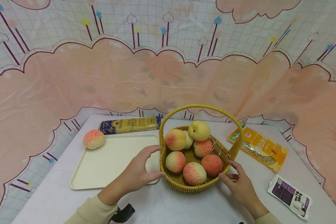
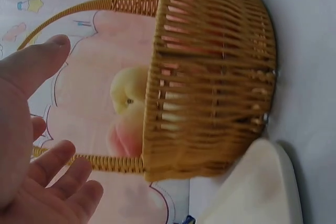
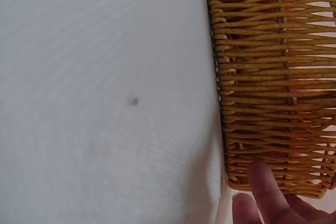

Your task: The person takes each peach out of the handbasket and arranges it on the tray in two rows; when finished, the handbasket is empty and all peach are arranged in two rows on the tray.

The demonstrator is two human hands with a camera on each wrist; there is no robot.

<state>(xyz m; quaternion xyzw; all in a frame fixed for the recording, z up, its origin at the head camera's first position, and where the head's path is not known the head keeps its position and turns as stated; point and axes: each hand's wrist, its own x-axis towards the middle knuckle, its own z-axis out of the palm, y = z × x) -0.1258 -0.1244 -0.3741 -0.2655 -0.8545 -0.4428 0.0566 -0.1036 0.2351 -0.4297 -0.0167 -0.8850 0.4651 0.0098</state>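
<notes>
A yellow woven basket with a tall hoop handle stands upright in the head view, holding several peaches. Some are speckled pink and cream, like the front peach; a smooth yellow peach lies on top at the back. My left hand is beside the basket's left side, thumb and fingers spread, gripping nothing. On the right, my right hand touches the basket's rim and side with its fingertips. In the right wrist view, fingers rest against the weave; part of that hand is out of frame.
Left of the basket lies a cream tray, with a speckled peach at its far left corner. Behind it is a blue and gold noodle packet. To the right lie an orange packet and a purple and white packet.
</notes>
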